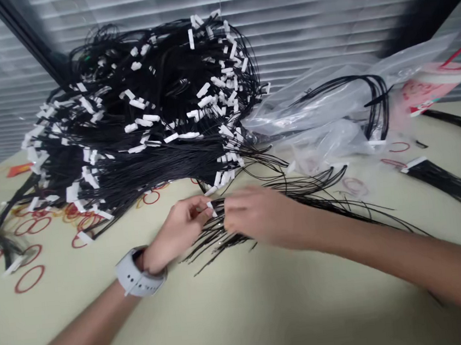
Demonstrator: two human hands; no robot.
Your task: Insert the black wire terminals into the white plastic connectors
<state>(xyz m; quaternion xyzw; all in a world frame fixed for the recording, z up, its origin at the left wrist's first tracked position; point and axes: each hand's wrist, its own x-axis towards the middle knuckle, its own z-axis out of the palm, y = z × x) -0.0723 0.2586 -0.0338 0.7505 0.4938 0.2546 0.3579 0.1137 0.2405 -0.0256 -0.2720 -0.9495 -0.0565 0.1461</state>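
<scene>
Between thumb and fingers of my left hand (186, 221) is a small white connector (212, 208), held just above the table. My right hand (260, 216), slightly blurred, is right beside it with fingers closed at the black wires (219, 202) that run from the connector. Its fingertips are partly hidden. Loose black wires (217, 240) with bare-looking ends fan out on the table under both hands and continue to the right behind my right forearm. A pale watch strap (140, 275) is around my left wrist.
Behind my hands rises a big heap of black cables (163, 163) with white connectors. Red rubber bands (29, 278) lie at left. Clear plastic bags (318, 108) and a pink cup with a straw (431, 85) stand back right. Another cable bundle (449, 182) lies at right.
</scene>
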